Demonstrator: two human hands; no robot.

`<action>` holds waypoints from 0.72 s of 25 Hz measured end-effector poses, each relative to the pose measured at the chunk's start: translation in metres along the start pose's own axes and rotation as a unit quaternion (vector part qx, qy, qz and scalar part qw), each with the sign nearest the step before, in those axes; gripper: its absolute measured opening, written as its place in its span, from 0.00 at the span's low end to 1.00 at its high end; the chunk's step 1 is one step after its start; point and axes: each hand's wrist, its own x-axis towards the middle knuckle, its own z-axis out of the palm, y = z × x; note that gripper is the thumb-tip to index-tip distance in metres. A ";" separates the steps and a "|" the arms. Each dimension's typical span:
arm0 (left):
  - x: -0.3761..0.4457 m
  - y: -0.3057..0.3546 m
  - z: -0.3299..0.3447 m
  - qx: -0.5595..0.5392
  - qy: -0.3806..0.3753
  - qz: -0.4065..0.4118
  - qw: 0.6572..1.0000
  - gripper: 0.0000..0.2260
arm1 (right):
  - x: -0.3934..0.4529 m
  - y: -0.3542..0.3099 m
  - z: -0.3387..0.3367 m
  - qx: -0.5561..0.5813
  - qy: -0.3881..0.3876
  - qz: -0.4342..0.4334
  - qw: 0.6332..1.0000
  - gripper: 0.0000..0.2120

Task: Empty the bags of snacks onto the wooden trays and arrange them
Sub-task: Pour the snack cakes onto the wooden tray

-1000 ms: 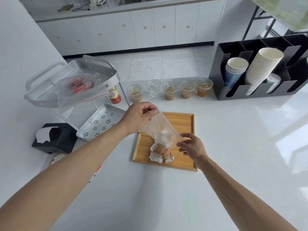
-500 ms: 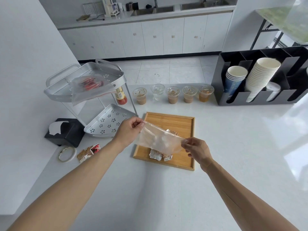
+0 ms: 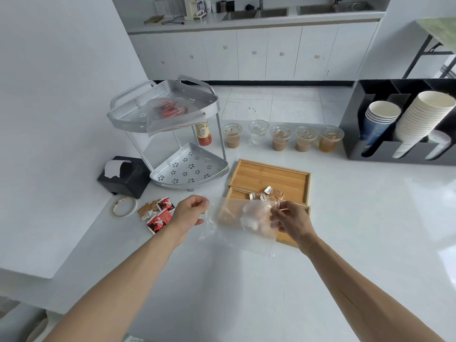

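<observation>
I'm pinching the emptied clear bag (image 3: 243, 219) with my right hand (image 3: 292, 219), lifting it clear of the near wooden tray (image 3: 299, 202); snack packets (image 3: 267, 194) are lying there. Left hand (image 3: 191, 213) is loosely curled at the bag's left edge, grip unclear.

Your white counter (image 3: 246, 292) carries: wooden trays (image 3: 271, 175), five lidded drink cups (image 3: 281, 138) in row behind, metal corner shelf (image 3: 190, 169), black tissue box (image 3: 125, 175), tape roll (image 3: 124, 206), loose snack packets (image 3: 158, 213), black cup holder (image 3: 399, 154).
</observation>
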 end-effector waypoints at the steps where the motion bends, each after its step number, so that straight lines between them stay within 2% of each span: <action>1: 0.000 -0.005 -0.007 -0.006 0.004 -0.014 1.000 0.02 | -0.001 0.000 0.010 -0.003 -0.005 0.004 1.000 0.06; 7: -0.004 -0.041 -0.055 0.002 0.042 -0.070 0.997 0.08 | -0.011 0.001 0.085 -0.075 -0.021 -0.006 0.997 0.05; 11: -0.009 -0.069 -0.100 -0.062 0.000 -0.134 0.989 0.11 | -0.012 0.002 0.135 -0.080 -0.045 0.027 0.995 0.04; 14: -0.015 -0.090 -0.137 -0.063 0.005 -0.140 0.988 0.17 | -0.013 0.005 0.173 -0.077 -0.074 0.063 0.992 0.04; 18: -0.015 -0.118 -0.189 -0.049 0.064 -0.123 0.989 0.18 | -0.015 0.007 0.226 -0.101 -0.128 0.104 0.981 0.12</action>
